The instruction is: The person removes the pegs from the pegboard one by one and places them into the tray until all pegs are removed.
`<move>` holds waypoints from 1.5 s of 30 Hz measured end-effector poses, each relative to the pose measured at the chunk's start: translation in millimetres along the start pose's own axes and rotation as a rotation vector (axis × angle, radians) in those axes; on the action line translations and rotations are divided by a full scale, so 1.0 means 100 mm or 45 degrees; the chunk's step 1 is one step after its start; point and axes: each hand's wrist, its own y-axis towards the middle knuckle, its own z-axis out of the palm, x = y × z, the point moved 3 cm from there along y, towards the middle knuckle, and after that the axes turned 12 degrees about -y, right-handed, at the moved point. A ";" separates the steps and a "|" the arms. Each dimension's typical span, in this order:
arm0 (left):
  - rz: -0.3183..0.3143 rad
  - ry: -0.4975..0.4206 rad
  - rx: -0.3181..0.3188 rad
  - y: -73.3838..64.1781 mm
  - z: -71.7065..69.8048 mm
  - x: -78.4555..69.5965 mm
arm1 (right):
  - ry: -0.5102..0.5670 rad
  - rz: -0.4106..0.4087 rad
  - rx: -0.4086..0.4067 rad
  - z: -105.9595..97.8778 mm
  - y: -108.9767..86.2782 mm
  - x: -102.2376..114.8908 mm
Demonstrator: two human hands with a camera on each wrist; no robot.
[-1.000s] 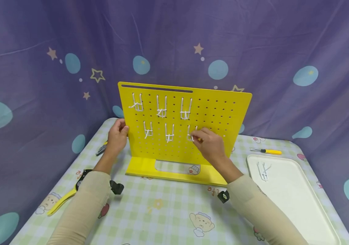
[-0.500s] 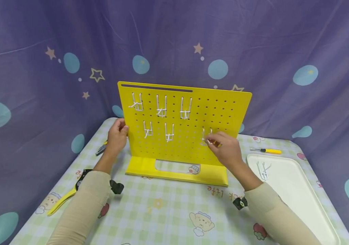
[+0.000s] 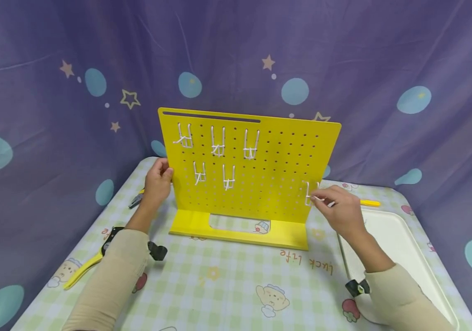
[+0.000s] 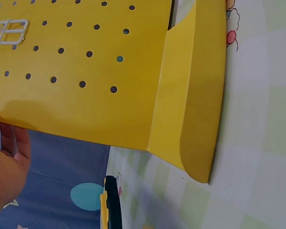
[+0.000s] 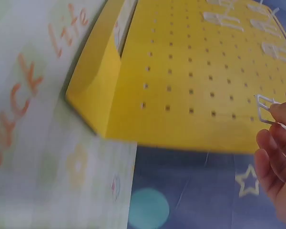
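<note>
A yellow pegboard stands upright on its yellow base. At its left edge my left hand grips the board, thumb in front and fingers partly hidden behind. Between thumb and fingertips my right hand pinches a white wire hook in front of the board's right edge. The right wrist view shows the hook close to the board; whether it touches cannot be told. Three white hooks hang in the upper row, including one near the middle, and two below, including one.
A white tray lies at the right, partly covered by my right arm. A yellow screwdriver handle shows behind it. At the left lie pliers and a yellow-handled tool, partly under my left arm. A purple curtain rises behind.
My right hand has carried the white hook rightward, from the lower row beside the two hanging hooks to the board's right edge. My left hand keeps its hold on the board.
</note>
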 end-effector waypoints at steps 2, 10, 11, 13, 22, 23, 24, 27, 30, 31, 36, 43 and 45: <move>-0.010 0.002 0.005 0.01 0.01 -0.01 | -0.022 0.031 0.006 -0.06 -0.04 -0.12; -0.005 -0.001 -0.004 0.00 0.03 -0.01 | -0.108 0.160 0.031 -0.28 -0.21 -0.62; -0.007 0.003 -0.007 0.00 0.03 -0.01 | -0.115 0.188 0.047 -0.31 -0.24 -0.69; -0.016 0.008 -0.014 0.00 0.02 -0.01 | -0.129 0.236 0.070 -0.36 -0.28 -0.81; 0.006 -0.011 -0.012 0.02 0.03 0.03 | -0.217 0.411 0.235 -0.45 -0.52 -1.29; 0.015 -0.012 -0.008 0.02 0.03 0.03 | -0.235 0.427 0.254 -0.46 -0.55 -1.34; 0.015 -0.015 -0.006 0.02 0.03 0.03 | -0.243 0.444 0.269 -0.46 -0.58 -1.39; 0.000 -0.015 -0.009 0.01 0.03 0.03 | -0.257 0.467 0.309 -0.45 -0.65 -1.53; -0.010 -0.014 -0.013 0.01 0.02 0.03 | -0.275 0.474 0.355 -0.42 -0.73 -1.63; -0.008 -0.014 -0.013 0.01 0.02 0.03 | -0.286 0.471 0.373 -0.40 -0.76 -1.65; -0.001 -0.002 -0.010 0.02 0.03 -0.01 | -0.328 0.464 0.486 -0.33 -0.93 -1.76; -0.017 0.031 -0.027 0.01 0.03 0.00 | -0.356 0.489 0.597 -0.26 -1.05 -1.84; -0.021 0.036 -0.029 0.01 0.02 0.01 | -0.355 0.484 0.598 -0.26 -1.07 -1.83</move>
